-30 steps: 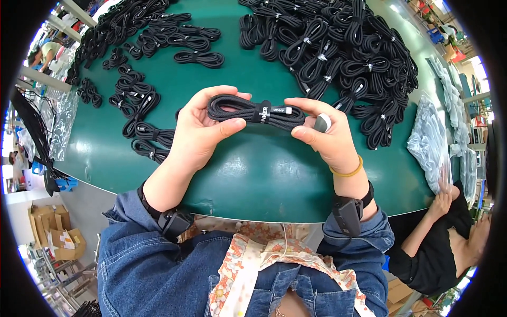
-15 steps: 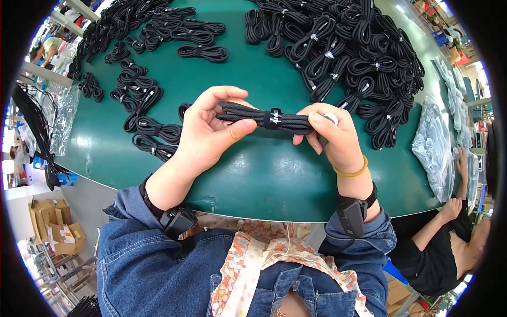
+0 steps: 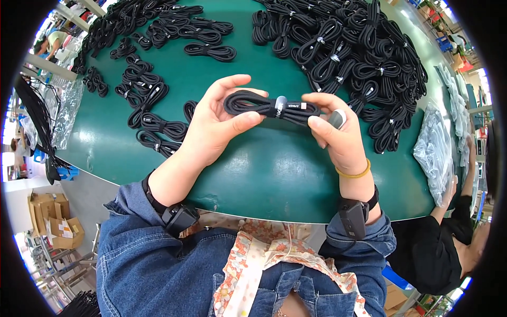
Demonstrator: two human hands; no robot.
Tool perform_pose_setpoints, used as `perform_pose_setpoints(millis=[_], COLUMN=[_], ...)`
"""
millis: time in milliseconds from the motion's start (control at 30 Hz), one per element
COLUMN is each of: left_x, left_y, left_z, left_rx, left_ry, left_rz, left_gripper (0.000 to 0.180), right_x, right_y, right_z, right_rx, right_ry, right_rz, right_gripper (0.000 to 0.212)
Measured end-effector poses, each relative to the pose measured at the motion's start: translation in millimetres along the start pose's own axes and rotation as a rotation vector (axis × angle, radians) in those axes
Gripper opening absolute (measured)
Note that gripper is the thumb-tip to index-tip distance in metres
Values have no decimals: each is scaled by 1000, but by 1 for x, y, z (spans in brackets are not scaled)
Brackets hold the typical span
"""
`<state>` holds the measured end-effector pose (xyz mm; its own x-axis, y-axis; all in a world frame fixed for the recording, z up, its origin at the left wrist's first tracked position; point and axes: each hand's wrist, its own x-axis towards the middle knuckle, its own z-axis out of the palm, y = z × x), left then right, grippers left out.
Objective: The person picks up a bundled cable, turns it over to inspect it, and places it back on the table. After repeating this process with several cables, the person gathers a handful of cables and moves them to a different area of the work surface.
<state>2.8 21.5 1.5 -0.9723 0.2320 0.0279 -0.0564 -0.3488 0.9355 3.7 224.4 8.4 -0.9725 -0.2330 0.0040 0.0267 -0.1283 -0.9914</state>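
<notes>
Cable bundle (image 3: 270, 109), ends in left grip (image 3: 215, 126), right grip (image 3: 340, 134)

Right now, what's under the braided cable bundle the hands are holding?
Green tabletop shows around the braided cable bundle; whatever lies directly beneath, and part of the left hand, is covered.

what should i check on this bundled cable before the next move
1. Left hand gripping one end of the braided black cable bundle: ok
2. Right hand gripping the opposite end: ok
3. Black strap wrapped around the bundle's middle: ok
4. Light-tipped plug lying along the bundle, in view: ok
5. Strap tightness: cannot tell
6. Cable's other plug: cannot tell, not visible
</notes>
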Motion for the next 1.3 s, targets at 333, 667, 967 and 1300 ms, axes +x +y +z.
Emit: perform_pose_setpoints(millis=[333,667,967,1300], left_x=[1,2,11,6], left_y=[-9,1,35,32], left_z=[-4,-6,-47,-53], left_rx=[170,455,1745,1836], left_ry=[-118,-170,322,85], left_rz=[309,439,27,-276], left_gripper=[26,29,38,42], right_x=[2,0,2,2], right_y=[-3,-2,-3,-19], right_z=[-6,-10,-19,-31], right_rx=[22,-50,-288,772], right_ry=[-111,-48,-349,137], right_rz=[106,70,307,-233], right_gripper=[32,26,22,30])
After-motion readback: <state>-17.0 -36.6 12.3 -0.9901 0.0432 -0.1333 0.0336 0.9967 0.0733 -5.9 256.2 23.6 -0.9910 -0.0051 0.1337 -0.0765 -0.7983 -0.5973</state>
